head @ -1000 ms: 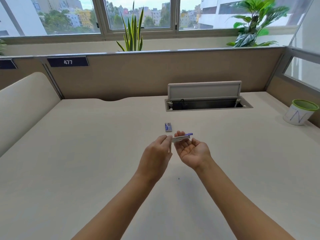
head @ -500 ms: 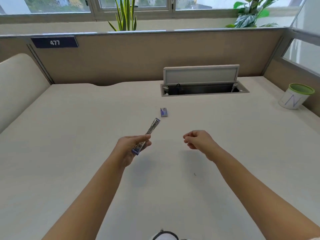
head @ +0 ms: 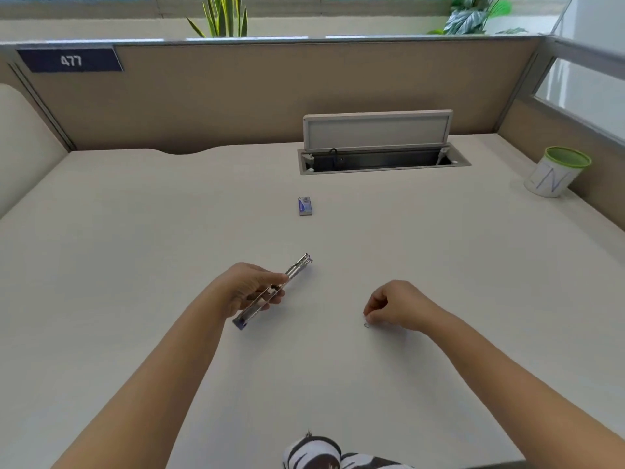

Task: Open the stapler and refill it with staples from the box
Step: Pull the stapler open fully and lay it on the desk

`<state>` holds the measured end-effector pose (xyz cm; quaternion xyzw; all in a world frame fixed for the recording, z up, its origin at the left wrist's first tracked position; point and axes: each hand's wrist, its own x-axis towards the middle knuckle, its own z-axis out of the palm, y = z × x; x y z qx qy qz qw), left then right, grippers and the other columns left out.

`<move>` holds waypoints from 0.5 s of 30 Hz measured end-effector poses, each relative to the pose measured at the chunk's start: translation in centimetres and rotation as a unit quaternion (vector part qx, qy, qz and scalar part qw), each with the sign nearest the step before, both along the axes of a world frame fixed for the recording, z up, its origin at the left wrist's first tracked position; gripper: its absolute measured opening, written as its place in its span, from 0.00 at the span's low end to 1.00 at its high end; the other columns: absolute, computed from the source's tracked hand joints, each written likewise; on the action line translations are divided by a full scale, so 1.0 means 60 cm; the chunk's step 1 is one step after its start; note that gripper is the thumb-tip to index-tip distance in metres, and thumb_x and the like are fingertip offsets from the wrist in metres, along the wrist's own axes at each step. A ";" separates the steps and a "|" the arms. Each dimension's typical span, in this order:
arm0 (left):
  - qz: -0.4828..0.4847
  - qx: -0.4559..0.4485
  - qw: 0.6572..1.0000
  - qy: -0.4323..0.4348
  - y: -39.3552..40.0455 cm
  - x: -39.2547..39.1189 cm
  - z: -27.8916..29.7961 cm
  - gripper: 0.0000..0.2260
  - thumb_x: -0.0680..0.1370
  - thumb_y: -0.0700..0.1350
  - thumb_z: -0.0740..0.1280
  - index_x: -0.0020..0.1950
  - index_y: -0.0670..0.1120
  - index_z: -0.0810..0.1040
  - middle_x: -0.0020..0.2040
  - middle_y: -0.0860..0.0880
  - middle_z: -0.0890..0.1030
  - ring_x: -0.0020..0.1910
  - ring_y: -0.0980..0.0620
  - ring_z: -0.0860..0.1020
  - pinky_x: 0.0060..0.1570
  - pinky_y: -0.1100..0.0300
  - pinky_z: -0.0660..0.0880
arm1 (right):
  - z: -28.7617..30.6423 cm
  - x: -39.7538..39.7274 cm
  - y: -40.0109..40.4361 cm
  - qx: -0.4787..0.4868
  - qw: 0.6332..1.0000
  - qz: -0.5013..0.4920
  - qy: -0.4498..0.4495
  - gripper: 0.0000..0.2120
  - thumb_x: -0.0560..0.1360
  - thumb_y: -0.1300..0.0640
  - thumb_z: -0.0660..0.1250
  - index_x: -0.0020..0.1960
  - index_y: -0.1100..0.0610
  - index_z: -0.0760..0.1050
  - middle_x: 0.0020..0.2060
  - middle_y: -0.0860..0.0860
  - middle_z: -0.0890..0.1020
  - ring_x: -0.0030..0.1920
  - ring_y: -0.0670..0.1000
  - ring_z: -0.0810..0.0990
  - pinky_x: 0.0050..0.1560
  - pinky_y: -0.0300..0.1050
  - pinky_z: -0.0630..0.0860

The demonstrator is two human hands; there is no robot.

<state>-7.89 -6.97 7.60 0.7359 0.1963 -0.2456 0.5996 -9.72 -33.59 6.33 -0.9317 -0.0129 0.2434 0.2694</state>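
Gripping the opened stapler (head: 274,292) at its middle, the left hand (head: 248,287) holds it slanted above the surface (head: 135,231), metal end pointing away. Beyond it, the staple box (head: 304,206) lies flat, well apart from both hands. The right hand (head: 395,306) has its grip curled, fingertips (head: 370,316) lowered just beside a tiny staple (head: 367,325); whether they pinch anything, I cannot tell.
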 end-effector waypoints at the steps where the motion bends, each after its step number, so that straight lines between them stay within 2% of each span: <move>1: -0.005 0.016 1.000 -0.006 -0.001 0.000 0.000 0.09 0.71 0.40 0.72 0.47 0.36 0.78 0.42 0.38 0.83 0.36 0.46 0.81 0.36 0.57 0.76 | -0.003 -0.001 0.000 0.000 1.000 -0.002 -0.004 0.03 0.67 0.57 0.71 0.39 0.51 0.83 0.42 0.48 0.86 0.45 0.48 0.82 0.48 0.44 0.79; 8: -0.006 0.060 0.998 -0.035 -0.006 0.003 -0.007 0.10 0.68 0.39 0.74 0.44 0.34 0.79 0.41 0.36 0.81 0.33 0.45 0.78 0.37 0.57 0.77 | -0.011 -0.006 0.001 -0.005 1.000 -0.011 -0.019 0.05 0.65 0.55 0.73 0.32 0.47 0.80 0.38 0.43 0.84 0.43 0.45 0.81 0.43 0.41 0.77; 10: -0.005 0.092 0.995 -0.050 -0.007 0.002 -0.009 0.14 0.66 0.41 0.75 0.44 0.33 0.80 0.37 0.39 0.80 0.30 0.46 0.76 0.35 0.58 0.75 | -0.013 -0.008 0.002 -0.006 1.000 -0.012 -0.024 0.04 0.65 0.55 0.73 0.34 0.48 0.81 0.37 0.43 0.83 0.43 0.45 0.81 0.44 0.41 0.77; 12: -0.012 0.135 0.989 -0.066 -0.009 -0.001 -0.010 0.16 0.64 0.44 0.75 0.43 0.33 0.81 0.33 0.42 0.77 0.27 0.47 0.71 0.30 0.62 0.68 | -0.016 -0.010 0.004 -0.008 0.999 -0.015 -0.034 0.02 0.66 0.55 0.72 0.37 0.49 0.82 0.38 0.42 0.83 0.44 0.45 0.81 0.46 0.42 0.77; 14: -0.008 0.169 0.982 -0.083 -0.014 -0.005 -0.013 0.11 0.67 0.44 0.74 0.42 0.36 0.81 0.30 0.46 0.74 0.26 0.50 0.68 0.25 0.64 0.63 | -0.019 -0.014 0.008 -0.013 0.998 -0.020 -0.053 0.03 0.68 0.55 0.70 0.41 0.50 0.83 0.39 0.43 0.82 0.45 0.46 0.81 0.46 0.42 0.77; 15: -0.003 0.178 0.980 -0.093 -0.016 -0.005 -0.016 0.09 0.68 0.43 0.73 0.41 0.36 0.81 0.30 0.47 0.74 0.28 0.50 0.69 0.26 0.64 0.64 | -0.023 -0.015 0.011 -0.021 0.997 -0.015 -0.071 0.04 0.69 0.55 0.69 0.43 0.51 0.82 0.40 0.43 0.81 0.46 0.47 0.80 0.47 0.42 0.76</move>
